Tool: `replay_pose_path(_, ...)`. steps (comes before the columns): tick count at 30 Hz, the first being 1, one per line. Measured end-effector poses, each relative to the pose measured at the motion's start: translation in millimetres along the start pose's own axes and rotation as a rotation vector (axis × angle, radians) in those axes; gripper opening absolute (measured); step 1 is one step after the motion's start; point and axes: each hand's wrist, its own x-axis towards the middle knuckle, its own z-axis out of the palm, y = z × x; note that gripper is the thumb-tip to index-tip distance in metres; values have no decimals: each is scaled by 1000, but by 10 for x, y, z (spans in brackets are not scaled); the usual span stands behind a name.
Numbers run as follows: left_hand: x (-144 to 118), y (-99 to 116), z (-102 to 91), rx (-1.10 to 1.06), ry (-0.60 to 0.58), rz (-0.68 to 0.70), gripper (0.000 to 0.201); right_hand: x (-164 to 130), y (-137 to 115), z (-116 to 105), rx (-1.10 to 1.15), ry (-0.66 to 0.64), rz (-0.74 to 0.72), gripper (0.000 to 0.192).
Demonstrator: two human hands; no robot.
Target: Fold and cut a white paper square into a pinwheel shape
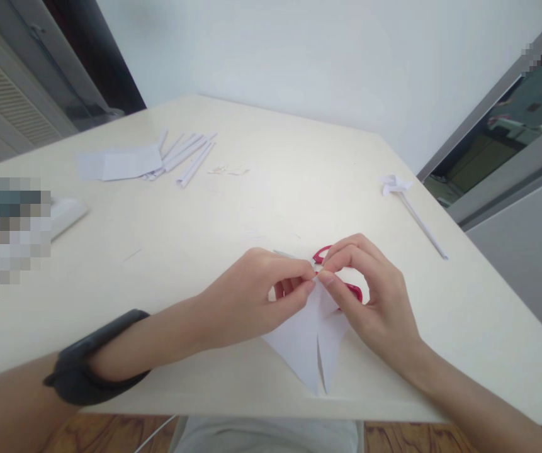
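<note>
Thumb and forefinger of the left hand (252,296) and of the right hand (369,296) are pinched shut on the same spot, the upper tip of a white paper piece (311,343), where the fingertips of both hands meet; the other fingers curl loosely behind. The paper lies on the near part of the cream table (271,189), its cut flaps fanning toward the table's front edge, with a slit running up the middle between them. It looks thin and light, limp enough to crease or tear at the slit (so a hold at the folded tip, where layers seem to gather, would likely be firmest). Just behind the fingers lie red-handled scissors (332,270), mostly hidden by the right hand. A dark wristband (86,365) sits on the left forearm. Farther off, at the right edge, lies a finished paper pinwheel (405,198) on its stick; at the far left, a heap of paper strips and sheets (152,160).
</note>
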Motion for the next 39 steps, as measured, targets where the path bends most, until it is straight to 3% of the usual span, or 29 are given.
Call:
replay_pose_path(7, 41, 50, -33, -118, -29, -115, 20, 13, 15, -10, 60, -36, 9, 5)
replay_pose_path(27, 9, 13, -21, 4, -48, -37, 23, -3, 6, 2, 40, -46, 1, 11)
replay_pose_path(39, 21, 28, -26, -12, -46, -97, 23, 16, 9, -5, 21, -57, 24, 4)
